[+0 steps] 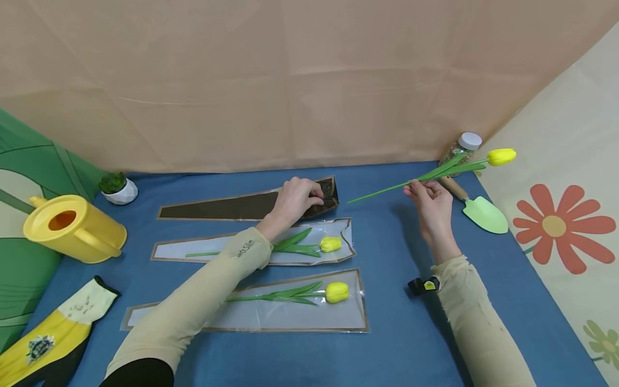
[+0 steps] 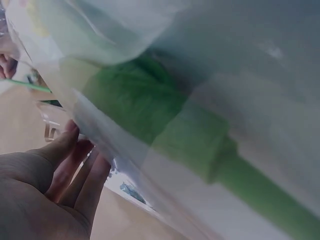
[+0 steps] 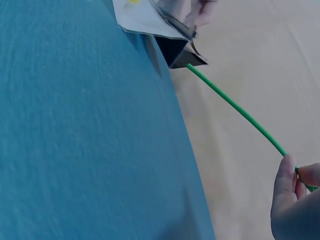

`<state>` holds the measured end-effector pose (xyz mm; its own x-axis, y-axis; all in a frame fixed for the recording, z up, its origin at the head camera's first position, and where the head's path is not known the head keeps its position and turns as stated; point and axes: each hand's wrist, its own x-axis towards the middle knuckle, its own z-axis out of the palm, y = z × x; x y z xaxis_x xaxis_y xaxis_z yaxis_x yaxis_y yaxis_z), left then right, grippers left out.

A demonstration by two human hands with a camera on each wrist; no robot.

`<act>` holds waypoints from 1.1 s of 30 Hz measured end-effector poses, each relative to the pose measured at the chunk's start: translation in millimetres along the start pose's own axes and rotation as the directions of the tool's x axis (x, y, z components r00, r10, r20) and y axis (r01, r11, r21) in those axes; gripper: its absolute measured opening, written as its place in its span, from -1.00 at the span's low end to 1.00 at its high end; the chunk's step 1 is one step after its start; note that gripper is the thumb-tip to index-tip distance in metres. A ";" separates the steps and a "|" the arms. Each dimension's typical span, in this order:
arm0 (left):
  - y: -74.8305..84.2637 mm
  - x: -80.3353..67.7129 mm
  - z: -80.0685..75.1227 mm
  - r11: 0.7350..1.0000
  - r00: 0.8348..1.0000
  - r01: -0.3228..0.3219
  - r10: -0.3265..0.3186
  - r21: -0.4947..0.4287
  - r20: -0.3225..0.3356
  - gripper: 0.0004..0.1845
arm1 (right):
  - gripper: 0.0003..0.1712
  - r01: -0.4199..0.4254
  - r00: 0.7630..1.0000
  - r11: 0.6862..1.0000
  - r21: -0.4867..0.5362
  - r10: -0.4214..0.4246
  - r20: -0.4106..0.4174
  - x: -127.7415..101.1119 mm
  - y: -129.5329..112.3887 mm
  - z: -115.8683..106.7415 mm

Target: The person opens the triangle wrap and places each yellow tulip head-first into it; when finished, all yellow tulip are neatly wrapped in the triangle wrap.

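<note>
In the head view my right hand [image 1: 430, 201] pinches the green stem of a yellow artificial tulip [image 1: 501, 156], held above the table with its bloom to the right. The bare end of that stem [image 3: 235, 105] lines up with the mouth of a dark flower sleeve [image 1: 227, 207]; from the head view it stands just apart. My left hand [image 1: 296, 200] pinches the sleeve's upper film near its wide right end, which gapes. Two white-backed sleeves lie nearer me, each with a yellow tulip inside: a middle one [image 1: 169, 250] and a front one [image 1: 290, 321].
On the left stand a yellow watering can [image 1: 77, 228] and a small potted plant [image 1: 118, 188], with a yellow-black glove [image 1: 53, 338] nearer me. At the right are a green trowel [image 1: 486, 215] and a white-lidded jar [image 1: 469, 142]. A blue cloth [image 1: 387, 322] covers the table.
</note>
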<state>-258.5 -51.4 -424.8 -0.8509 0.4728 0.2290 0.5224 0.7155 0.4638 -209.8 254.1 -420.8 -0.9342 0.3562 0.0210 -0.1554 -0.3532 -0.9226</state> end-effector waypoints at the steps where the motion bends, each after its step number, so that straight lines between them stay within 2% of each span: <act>1: 0.2 0.1 0.0 1.000 1.000 0.001 -0.001 -0.003 -0.002 -0.93 | -0.90 -0.004 1.000 1.000 0.003 0.004 -0.001 0.0 1.2 0.7; 13: 1.1 1.1 2.3 0.999 1.000 -0.001 0.001 -0.034 0.004 -0.92 | -0.94 0.005 1.000 0.999 -0.051 -0.004 0.027 -0.7 16.9 15.4; 21: 2.4 1.5 3.1 0.999 1.000 0.011 -0.011 -0.045 0.002 -0.95 | -0.90 -0.023 0.998 0.997 -0.074 0.027 0.051 -5.0 33.4 27.2; 29: 2.6 2.3 5.0 0.999 1.000 0.021 -0.021 -0.036 -0.022 -0.94 | -0.91 -0.115 0.991 0.992 -0.045 0.117 0.062 -9.0 48.1 38.2; 33: 2.5 2.6 6.3 0.999 0.999 0.027 -0.028 -0.027 -0.026 -0.94 | -0.91 -0.133 0.990 0.991 -0.013 0.134 0.051 -10.2 50.2 41.2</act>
<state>-259.1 -45.2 -428.4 -0.8661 0.4392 0.2386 0.4977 0.7140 0.4924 -221.3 197.1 -451.4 -0.9617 0.2613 -0.0830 -0.0255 -0.3864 -0.9220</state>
